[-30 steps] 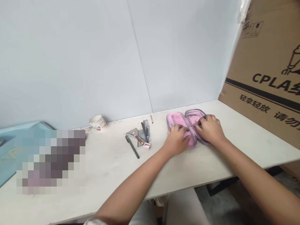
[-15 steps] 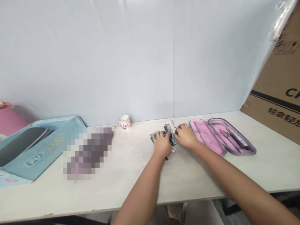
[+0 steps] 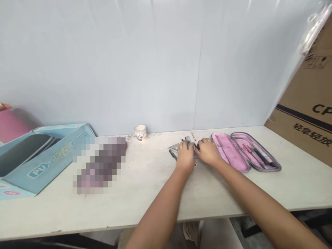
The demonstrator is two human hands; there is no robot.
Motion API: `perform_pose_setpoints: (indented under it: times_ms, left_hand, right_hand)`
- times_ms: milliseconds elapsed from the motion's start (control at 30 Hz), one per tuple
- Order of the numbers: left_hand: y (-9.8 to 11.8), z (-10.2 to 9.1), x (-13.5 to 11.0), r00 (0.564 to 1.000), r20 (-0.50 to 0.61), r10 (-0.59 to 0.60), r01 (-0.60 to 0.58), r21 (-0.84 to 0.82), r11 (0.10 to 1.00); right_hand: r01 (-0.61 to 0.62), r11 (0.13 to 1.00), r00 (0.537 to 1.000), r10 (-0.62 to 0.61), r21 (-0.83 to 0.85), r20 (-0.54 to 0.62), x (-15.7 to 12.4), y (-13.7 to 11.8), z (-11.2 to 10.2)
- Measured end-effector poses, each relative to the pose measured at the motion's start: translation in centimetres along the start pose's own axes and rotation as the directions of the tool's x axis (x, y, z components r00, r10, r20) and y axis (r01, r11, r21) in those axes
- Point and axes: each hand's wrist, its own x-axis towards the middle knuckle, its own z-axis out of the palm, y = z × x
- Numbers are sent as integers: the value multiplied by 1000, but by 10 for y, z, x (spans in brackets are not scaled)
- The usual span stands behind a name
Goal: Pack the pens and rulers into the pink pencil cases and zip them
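Note:
My left hand (image 3: 185,156) lies curled over a small heap of stationery (image 3: 176,148) on the white table (image 3: 145,193), covering most of it. Grey set squares and a dark pen show around its fingers. My right hand (image 3: 207,152) sits just beside it, fingertips at the heap's right side. A short pencil stub (image 3: 193,135) lies behind the hands. To the right, an open pink-lined pencil case (image 3: 229,152) lies flat, with several pens (image 3: 259,155) in its right half.
A pale blue open box (image 3: 33,162) stands at the table's left end, next to a pixelated blurred object (image 3: 101,166). A small paper cup (image 3: 140,132) stands against the white wall (image 3: 129,69). A large cardboard carton (image 3: 303,114) stands at the right.
Both hands have moved left from the pencil case to the stationery heap, and pens now show in the case. The view has swung left and the heap sits closer together under the hands.

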Motion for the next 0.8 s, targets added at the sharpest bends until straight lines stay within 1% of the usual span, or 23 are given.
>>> perform_pose_setpoints:
  times_ms: [100,200,300,400,467,533,600,667,733,800]
  left_hand:
    - [19,-1,3,992,0,126,-125,-146,981]
    - [50,7,12,965,25,262,-248,-245,937]
    - [86,23,24,934,52,353,-322,-303,897]
    - [122,44,33,901,70,429,-388,-315,866]
    - [143,58,36,877,78,474,-434,-297,851]
    - [158,68,37,863,104,495,-453,-276,848]
    - [169,75,37,859,146,490,-444,-263,857]
    - [173,79,36,860,180,477,-426,-261,866]
    - [172,79,36,864,180,471,-420,-261,869]
    - [167,76,37,875,162,456,-410,-252,876]
  right_hand:
    - [17,999,995,-14,33,-95,-19,21,-9]
    - [-20,1000,989,23,23,-143,-36,52,-15]
    - [-98,995,981,93,-22,-169,-52,92,-18]
    - [-179,981,969,162,-76,-187,-68,132,-19]
    - [-231,966,957,206,-112,-204,-78,157,-20]
    - [-269,952,948,234,-148,-217,-87,176,-20]
    - [-284,943,946,244,-176,-215,-93,189,-19]
    - [-284,941,947,245,-185,-209,-95,195,-18]
    - [-276,945,949,239,-176,-204,-93,194,-18]
    - [-257,952,954,223,-165,-200,-89,188,-18]
